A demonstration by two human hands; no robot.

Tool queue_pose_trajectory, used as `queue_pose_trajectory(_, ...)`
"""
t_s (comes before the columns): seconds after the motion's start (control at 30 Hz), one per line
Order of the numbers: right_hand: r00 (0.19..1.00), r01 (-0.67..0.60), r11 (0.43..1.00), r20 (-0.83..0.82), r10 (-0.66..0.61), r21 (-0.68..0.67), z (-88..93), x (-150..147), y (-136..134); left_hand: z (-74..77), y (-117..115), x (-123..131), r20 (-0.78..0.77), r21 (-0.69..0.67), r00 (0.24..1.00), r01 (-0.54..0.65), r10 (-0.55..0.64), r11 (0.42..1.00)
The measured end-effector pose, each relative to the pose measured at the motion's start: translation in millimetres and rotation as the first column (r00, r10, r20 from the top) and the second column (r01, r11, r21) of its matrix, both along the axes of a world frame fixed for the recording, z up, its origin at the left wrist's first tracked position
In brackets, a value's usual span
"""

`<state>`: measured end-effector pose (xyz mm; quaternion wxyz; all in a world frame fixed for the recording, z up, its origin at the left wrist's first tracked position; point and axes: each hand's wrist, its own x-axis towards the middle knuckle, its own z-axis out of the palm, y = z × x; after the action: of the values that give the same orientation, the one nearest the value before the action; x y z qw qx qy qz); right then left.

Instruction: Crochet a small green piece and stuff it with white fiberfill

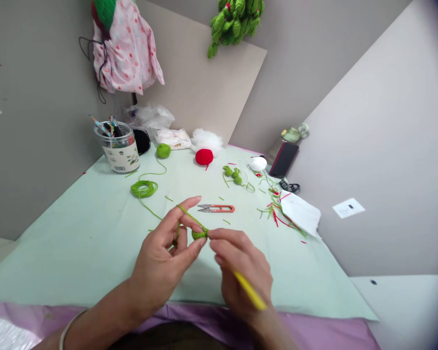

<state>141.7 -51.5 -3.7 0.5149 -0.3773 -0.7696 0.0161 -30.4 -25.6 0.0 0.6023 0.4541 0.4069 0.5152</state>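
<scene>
Left hand (160, 260) pinching green piece (198, 235) between thumb and fingers, just below frame center, index raised with yarn (191, 217) over it
Right hand (244, 267) closed on yellow tool (248, 290), fingertips at the piece's right edge, tool tip hidden
Snips (222, 209) on bench (76, 243) near frame center, coil (144, 188) left of them, red ball (204, 157) upper center
</scene>
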Motion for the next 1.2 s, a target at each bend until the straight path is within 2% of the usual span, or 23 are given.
queue_pose_trajectory(0.07,0.986,0.085,0.99,0.136,-0.1,0.112,-5.0,-0.7,-1.6,2.6,0.8,1.0,0.076,-0.041,0.996,0.043,-0.04,0.998)
queue_pose_trajectory(0.13,0.988,0.108,0.983,0.094,-0.122,0.148,-8.6,-2.1,-2.1,7.2,4.7,-0.1,0.225,-0.153,0.963,0.188,-0.151,0.97)
queue_pose_trajectory(0.17,0.996,0.091,0.989,0.014,-0.093,0.115,-9.1,-2.9,-1.9,9.7,7.2,-1.5,0.291,-0.204,0.937,0.257,-0.192,0.945)
queue_pose_trajectory(0.23,0.975,-0.007,1.0,-0.222,0.005,-0.008,-7.0,-3.8,-0.3,14.0,11.8,-5.3,0.375,-0.258,0.904,0.315,-0.206,0.913)
queue_pose_trajectory(0.33,0.797,-0.243,0.953,-0.598,0.09,-0.18,0.1,-3.7,5.3,16.8,14.4,-9.9,0.42,-0.249,0.886,0.319,-0.194,0.914)
queue_pose_trajectory(0.4,0.679,-0.368,0.901,-0.729,0.091,-0.23,3.6,-3.6,10.1,16.3,13.3,-9.7,0.412,-0.234,0.886,0.327,-0.211,0.916)
queue_pose_trajectory(0.43,0.658,-0.399,0.885,-0.747,0.092,-0.242,4.4,-4.0,12.3,15.5,12.4,-8.5,0.399,-0.223,0.89,0.328,-0.221,0.918)
queue_pose_trajectory(0.5,0.699,-0.382,0.887,-0.709,0.095,-0.258,4.0,-5.8,14.8,13.1,10.4,-4.7,0.361,-0.188,0.903,0.317,-0.235,0.93)
queue_pose_trajectory(0.6,0.822,-0.224,0.945,-0.567,0.051,-0.24,-0.1,-10.2,12.7,8.7,8.3,1.4,0.301,-0.137,0.93,0.259,-0.209,0.956)
queue_pose_trajectory(0.7,0.942,-0.013,0.993,-0.334,-0.028,-0.119,-6.6,-12.7,7.2,6.6,7.7,4.6,0.276,-0.148,0.95,0.193,-0.147,0.97)
queue_pose_trajectory(0.77,0.976,0.062,0.998,-0.207,-0.066,-0.026,-9.9,-12.0,4.8,7.6,9.0,3.9,0.33,-0.197,0.929,0.242,-0.168,0.95)
queue_pose_trajectory(0.8,0.978,0.062,0.998,-0.2,-0.064,-0.017,-10.5,-11.0,4.4,8.7,10.2,2.6,0.374,-0.224,0.907,0.29,-0.193,0.93)
queue_pose_trajectory(0.87,0.949,0.009,0.996,-0.314,-0.037,-0.09,-9.2,-8.4,4.8,11.1,13.2,-0.9,0.452,-0.257,0.862,0.372,-0.229,0.892)
queue_pose_trajectory(0.93,0.86,-0.088,0.978,-0.509,-0.02,-0.189,-5.1,-6.4,6.5,13.1,15.5,-4.2,0.484,-0.253,0.843,0.39,-0.233,0.885)
queue_pose_trajectory(1.03,0.707,-0.247,0.936,-0.707,-0.002,-0.25,1.0,-6.4,10.2,13.8,15.1,-4.7,0.421,-0.223,0.882,0.329,-0.213,0.918)
queue_pose_trajectory(1.1,0.691,-0.308,0.915,-0.723,0.025,-0.263,2.1,-7.8,12.5,12.7,12.7,-2.5,0.337,-0.184,0.917,0.286,-0.213,0.94)
queue_pose_trajectory(1.2,0.729,-0.323,0.906,-0.683,0.054,-0.273,-0.7,-9.3,14.9,10.3,9.3,0.2,0.262,-0.143,0.941,0.255,-0.212,0.956)
